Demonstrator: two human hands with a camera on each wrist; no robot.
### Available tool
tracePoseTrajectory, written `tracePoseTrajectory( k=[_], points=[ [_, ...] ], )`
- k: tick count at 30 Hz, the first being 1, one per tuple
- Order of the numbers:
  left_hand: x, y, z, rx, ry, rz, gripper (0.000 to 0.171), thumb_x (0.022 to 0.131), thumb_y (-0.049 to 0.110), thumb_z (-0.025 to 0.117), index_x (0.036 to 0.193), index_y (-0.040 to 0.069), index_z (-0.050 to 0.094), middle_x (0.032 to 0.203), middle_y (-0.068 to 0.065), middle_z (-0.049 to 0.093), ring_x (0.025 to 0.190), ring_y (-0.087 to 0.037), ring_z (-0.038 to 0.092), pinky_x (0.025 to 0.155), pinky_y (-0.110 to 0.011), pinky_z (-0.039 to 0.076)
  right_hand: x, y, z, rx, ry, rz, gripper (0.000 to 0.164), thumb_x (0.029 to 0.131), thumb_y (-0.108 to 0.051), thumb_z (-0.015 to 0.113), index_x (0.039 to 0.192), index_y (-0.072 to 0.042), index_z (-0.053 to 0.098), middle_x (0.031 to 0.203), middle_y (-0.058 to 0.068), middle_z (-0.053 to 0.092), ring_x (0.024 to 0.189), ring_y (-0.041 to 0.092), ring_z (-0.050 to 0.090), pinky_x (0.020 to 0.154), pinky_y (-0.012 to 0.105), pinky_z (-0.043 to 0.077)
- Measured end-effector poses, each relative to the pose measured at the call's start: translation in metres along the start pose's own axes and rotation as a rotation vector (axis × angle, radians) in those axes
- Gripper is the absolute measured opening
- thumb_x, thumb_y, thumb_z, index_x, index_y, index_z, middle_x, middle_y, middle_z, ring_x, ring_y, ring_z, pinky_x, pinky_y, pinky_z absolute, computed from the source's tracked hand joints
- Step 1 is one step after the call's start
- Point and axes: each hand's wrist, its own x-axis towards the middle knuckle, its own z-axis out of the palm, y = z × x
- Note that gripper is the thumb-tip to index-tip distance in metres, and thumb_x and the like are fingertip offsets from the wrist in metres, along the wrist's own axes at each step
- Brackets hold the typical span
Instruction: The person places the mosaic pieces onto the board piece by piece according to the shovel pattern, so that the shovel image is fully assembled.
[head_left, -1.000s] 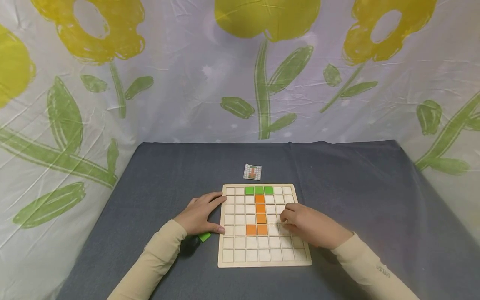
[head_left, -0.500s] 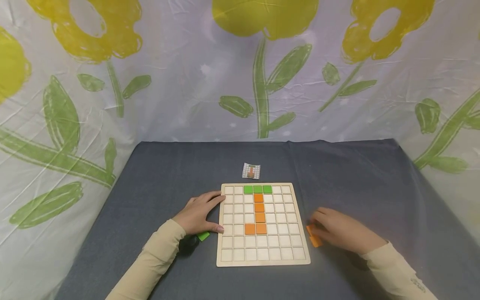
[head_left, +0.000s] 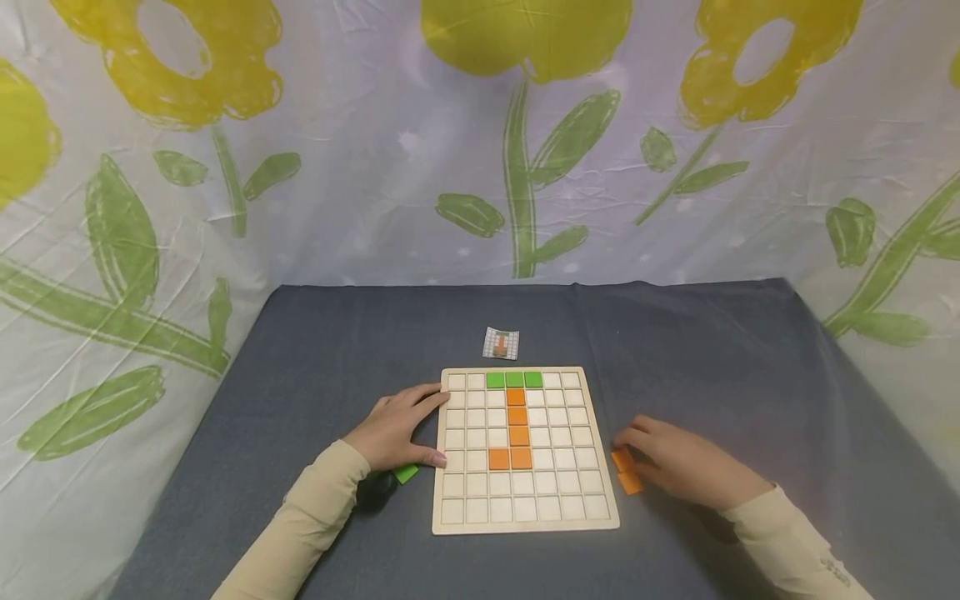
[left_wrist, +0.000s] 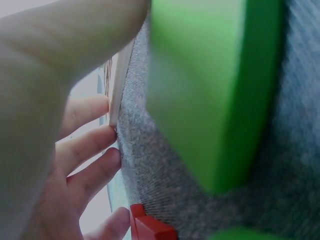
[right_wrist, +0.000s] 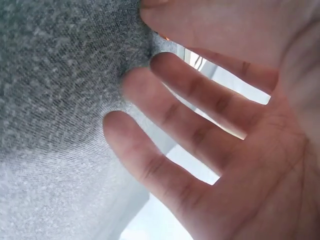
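A wooden grid board (head_left: 487, 521) lies on the dark cloth, bearing three green tiles (head_left: 513, 380) along its far row and several orange tiles (head_left: 518, 435) below them. My left hand (head_left: 390, 435) steadies the board's left edge, fingers spread and thumb tip (head_left: 437, 457) at the rim. Beside that hand lies a green tile (head_left: 406, 473), looming large in the left wrist view. Right of the board, my right hand (head_left: 675, 458) has its fingertips down at loose orange tiles (head_left: 630, 482). Thumb and index hide their contact, so I cannot tell whether they pinch one.
Beyond the board lies a small pattern card (head_left: 501, 343) with a printed grid. Red tiles (left_wrist: 155, 228) sit near the left fingers in the left wrist view. A flower-printed curtain (head_left: 360, 183) hangs behind the cloth-covered table (head_left: 337, 333).
My right hand has left the board's right side and moved right to the loose orange tiles, where it lingers. The left hand stays at the board's edge. The tiles on the board look unchanged.
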Motion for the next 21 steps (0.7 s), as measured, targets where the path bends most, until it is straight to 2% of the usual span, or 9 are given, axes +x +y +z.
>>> tracePoseTrajectory(
  k=[6,11,18,21],
  points=[
    [-0.0005,-0.0001,0.0003,-0.006,0.004,0.001,0.092,0.072,0.056,0.075,0.146,0.012,0.041,0.149,-0.013,0.038,0.135,-0.034,0.039,0.104,-0.055,0.031,0.0011,-0.0007,0.0020,0.016,-0.020,0.005,0.034,0.073,0.000,0.077,0.102,-0.012,0.066,0.096,-0.007,0.057,0.084,0.005,0.057,0.071,0.024,0.051],
    [-0.0008,0.0000,0.0000,-0.006,0.002,-0.004,0.093,0.072,0.056,0.075,0.146,0.012,0.041,0.149,-0.013,0.038,0.135,-0.034,0.039,0.104,-0.055,0.031,0.0014,-0.0004,0.0041,-0.002,0.011,-0.020,0.031,0.073,-0.001,0.079,0.099,-0.012,0.066,0.092,-0.008,0.058,0.082,0.005,0.057,0.071,0.023,0.051],
    [-0.0009,0.0002,-0.0001,-0.009,0.001,-0.006,0.093,0.072,0.054,0.077,0.147,0.012,0.040,0.150,-0.013,0.037,0.136,-0.034,0.038,0.104,-0.055,0.030,0.0028,-0.0002,0.0028,0.015,0.003,0.041,0.027,0.078,-0.010,0.078,0.101,-0.011,0.065,0.091,-0.007,0.059,0.079,0.003,0.058,0.067,0.021,0.051],
    [-0.0013,0.0004,0.0001,-0.014,-0.002,-0.006,0.093,0.072,0.053,0.077,0.147,0.012,0.039,0.150,-0.013,0.037,0.136,-0.034,0.038,0.104,-0.055,0.030,0.0045,-0.0001,0.0009,0.011,0.022,0.030,0.026,0.078,-0.010,0.078,0.101,-0.011,0.064,0.091,-0.006,0.059,0.079,0.004,0.058,0.066,0.020,0.051]
  ],
)
